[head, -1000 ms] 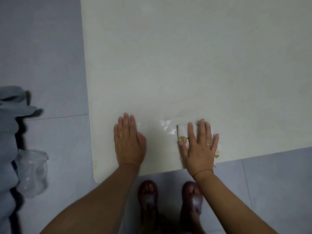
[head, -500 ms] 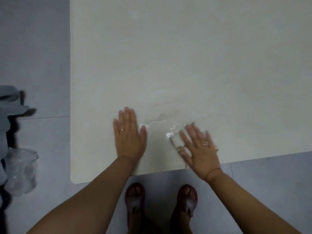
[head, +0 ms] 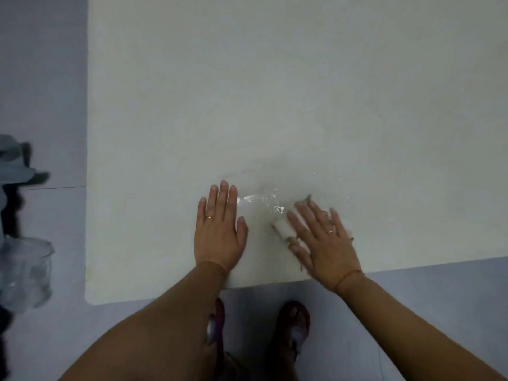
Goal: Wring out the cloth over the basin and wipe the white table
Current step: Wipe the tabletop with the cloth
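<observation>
Table was plain off-white. Cloth was white with small yellow-brown printed marks. Floor tiles were pale grey-blue. Sandals were dark red. Gold rings on left hand and right hand.

a white patterned cloth is pinned on the white rectangular table under the right hand; the left hand is laid to its left.

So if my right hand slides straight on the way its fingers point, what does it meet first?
Only the wet streaks on the white table; the right hand looks likely to pass beside the left hand.
</observation>
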`<action>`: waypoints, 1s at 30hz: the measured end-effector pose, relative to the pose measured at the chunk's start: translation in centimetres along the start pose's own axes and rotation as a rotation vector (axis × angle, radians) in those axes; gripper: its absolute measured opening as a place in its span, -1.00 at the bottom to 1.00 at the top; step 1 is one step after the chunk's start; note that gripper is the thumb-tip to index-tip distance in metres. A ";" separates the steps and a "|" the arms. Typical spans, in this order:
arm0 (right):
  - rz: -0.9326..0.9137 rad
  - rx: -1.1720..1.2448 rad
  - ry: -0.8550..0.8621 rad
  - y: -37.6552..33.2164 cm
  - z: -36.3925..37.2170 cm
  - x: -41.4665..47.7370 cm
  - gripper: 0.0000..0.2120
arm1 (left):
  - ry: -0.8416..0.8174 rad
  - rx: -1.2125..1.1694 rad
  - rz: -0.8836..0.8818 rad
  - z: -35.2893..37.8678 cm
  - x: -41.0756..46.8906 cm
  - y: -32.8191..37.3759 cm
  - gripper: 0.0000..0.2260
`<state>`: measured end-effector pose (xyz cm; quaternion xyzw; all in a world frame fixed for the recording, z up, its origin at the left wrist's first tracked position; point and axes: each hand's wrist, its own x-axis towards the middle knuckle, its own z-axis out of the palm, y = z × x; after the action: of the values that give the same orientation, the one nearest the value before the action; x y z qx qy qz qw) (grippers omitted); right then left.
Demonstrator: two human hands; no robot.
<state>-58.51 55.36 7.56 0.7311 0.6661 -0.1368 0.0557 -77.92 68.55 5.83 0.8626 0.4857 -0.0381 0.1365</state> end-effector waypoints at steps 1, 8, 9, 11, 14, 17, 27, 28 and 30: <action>0.165 0.057 0.004 0.8 0.0 0.5 -0.44 | 0.004 0.001 -0.008 0.0 0.0 0.0 -0.44; 0.114 0.111 0.097 -6.6 0.6 2.0 -0.44 | 0.000 0.000 -0.009 -0.4 0.1 0.3 -0.44; -0.022 0.086 0.088 -5.4 0.4 2.1 -0.46 | -0.001 0.001 -0.009 -0.5 0.1 0.3 -0.44; -0.161 0.011 0.061 -2.0 -0.1 2.9 -0.48 | -0.001 -0.007 -0.009 -0.6 0.1 0.3 -0.44; 0.178 0.110 0.078 0.8 -0.9 5.4 -0.48 | -0.007 -0.027 -0.010 -0.7 0.1 0.3 -0.43; 0.438 0.192 0.113 -3.8 -1.1 6.7 -0.47 | -0.017 -0.023 -0.009 -0.8 0.1 0.3 -0.43; 0.354 0.162 0.074 0.8 -1.9 9.8 -0.49 | -0.001 -0.047 0.001 -0.9 0.1 0.3 -0.45; 0.491 0.220 0.113 -0.1 -2.0 10.4 -0.48 | -0.001 -0.049 0.002 -0.9 0.1 0.2 -0.44; 0.536 0.225 0.128 -3.5 -2.1 10.8 -0.46 | -0.001 -0.045 0.005 -0.7 0.2 0.2 -0.44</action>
<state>-60.92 66.69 6.98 0.8897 0.4320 -0.1439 -0.0335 -77.73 68.82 6.48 0.8604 0.4843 -0.0272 0.1564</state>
